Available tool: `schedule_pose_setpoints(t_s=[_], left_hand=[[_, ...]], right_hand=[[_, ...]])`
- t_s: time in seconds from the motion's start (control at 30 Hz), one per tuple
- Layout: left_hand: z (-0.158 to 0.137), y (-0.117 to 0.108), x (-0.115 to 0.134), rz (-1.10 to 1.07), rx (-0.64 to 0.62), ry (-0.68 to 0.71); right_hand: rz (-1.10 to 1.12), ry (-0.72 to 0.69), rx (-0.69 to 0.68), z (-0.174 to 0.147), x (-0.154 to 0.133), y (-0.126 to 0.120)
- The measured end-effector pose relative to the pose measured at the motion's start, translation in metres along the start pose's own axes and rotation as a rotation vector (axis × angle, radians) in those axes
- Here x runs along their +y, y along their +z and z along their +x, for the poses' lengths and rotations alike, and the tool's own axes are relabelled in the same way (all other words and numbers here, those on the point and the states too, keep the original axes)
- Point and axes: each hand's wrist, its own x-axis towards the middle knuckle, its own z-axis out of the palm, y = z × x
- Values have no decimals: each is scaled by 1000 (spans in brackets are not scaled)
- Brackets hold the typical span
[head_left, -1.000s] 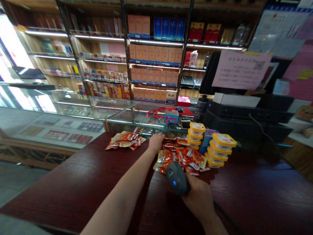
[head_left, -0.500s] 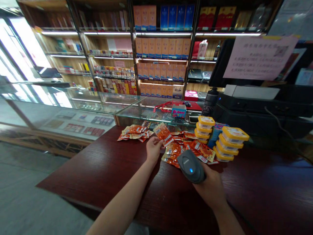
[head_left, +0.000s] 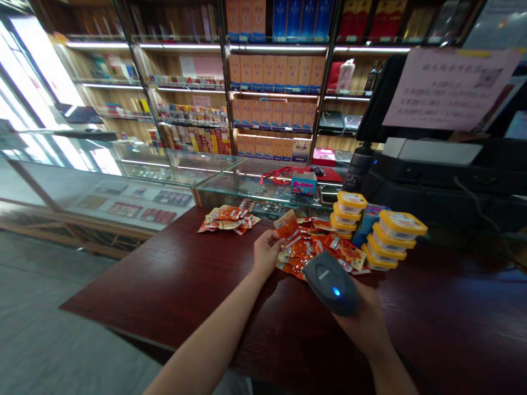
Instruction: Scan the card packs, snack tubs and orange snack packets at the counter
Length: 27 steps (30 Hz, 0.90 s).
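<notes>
Pinched in my left hand (head_left: 267, 253) is an orange snack packet (head_left: 289, 227), held tilted up above the counter. My right hand (head_left: 364, 315) is wrapped round a dark grey barcode scanner (head_left: 331, 282) with a blue light on top, its head pointing toward the packets. Just beyond the scanner lies a loose pile of orange snack packets (head_left: 343, 251). A second, smaller heap of similar packets (head_left: 228, 219) rests to the left of my left hand.
Two stacks of yellow-lidded tubs (head_left: 348, 214) (head_left: 391, 241) stand right of the pile. A monitor with a pink paper sign (head_left: 444, 90) is at the right. Behind the wooden counter (head_left: 173, 280) runs a glass display case (head_left: 222, 178), with a small blue-and-pink box (head_left: 303, 184) on it.
My left hand has shifted slightly right, and the packet in it has turned, its face angled differently. The scanner has moved a little right. The camera view has tilted slightly down.
</notes>
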Motion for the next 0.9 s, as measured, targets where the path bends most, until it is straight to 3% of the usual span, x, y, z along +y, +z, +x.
schedule_pose_setpoints(t_s=[0.13,0.33,0.5,0.57,0.73,0.77,0.9], left_hand=[[-2,0,7,118,-3,66],[-2,4,5,-57,-37,-20],[-4,5,4,-27,-29,25],[-1,2,6,-3,29,52],[24,-24,3,43,384,37],[31,-32,1,68,409,-10],[52,-58,-7,286,283,-197]], right_hand=[[-22,19,-1,0,-2,0],[-60,24,11,0,-3,1],[-104,10,76,1,-2,0],[-129,-18,102,1,-1,-2],[-176,-40,132,2,2,-4],[-176,-35,133,2,2,-3],[-169,-39,118,1,3,-1]])
